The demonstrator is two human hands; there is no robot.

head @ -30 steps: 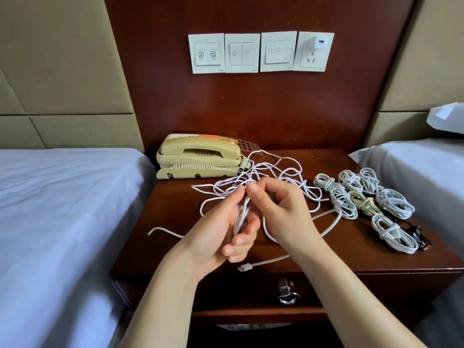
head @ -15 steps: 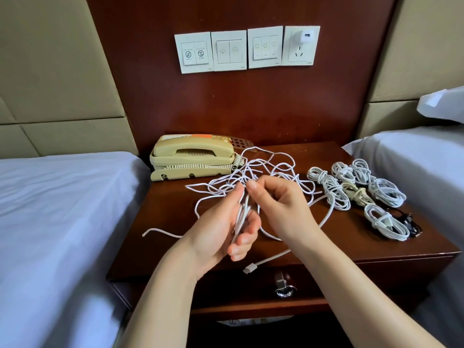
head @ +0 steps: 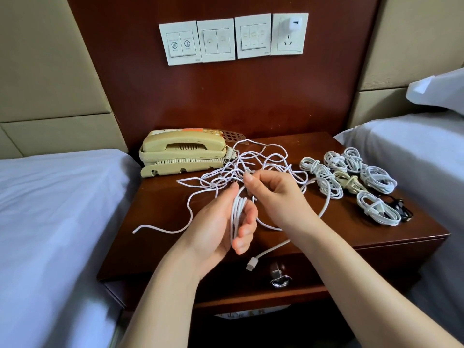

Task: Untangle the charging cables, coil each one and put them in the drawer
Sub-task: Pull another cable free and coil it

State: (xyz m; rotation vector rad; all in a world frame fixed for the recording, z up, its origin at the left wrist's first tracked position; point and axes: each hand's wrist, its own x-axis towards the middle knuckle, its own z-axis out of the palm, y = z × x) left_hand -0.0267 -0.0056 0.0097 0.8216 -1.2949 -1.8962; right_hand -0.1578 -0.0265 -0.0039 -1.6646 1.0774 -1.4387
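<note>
A tangle of white charging cables [head: 253, 162] lies on the dark wooden nightstand [head: 160, 222], right of the phone. My left hand [head: 218, 222] holds several loops of one white cable [head: 237, 209] wound around its fingers. My right hand [head: 273, 197] pinches the same cable just above the loops. That cable's loose end with a white plug [head: 251, 262] hangs over the front edge. Several coiled cables [head: 351, 179] lie in a group at the right of the nightstand. The drawer [head: 326, 267] below is shut, with a metal ring pull [head: 279, 280].
A beige telephone [head: 183, 153] stands at the back left of the nightstand. Beds with white sheets [head: 50, 209] flank it on both sides. Wall switches and a socket with a charger [head: 291, 33] sit above. A small black cable [head: 401, 209] lies by the coils.
My right hand has moved slightly up and away from my left hand, drawing the cable along. The loops in my left hand show more clearly. The view has shifted a little.
</note>
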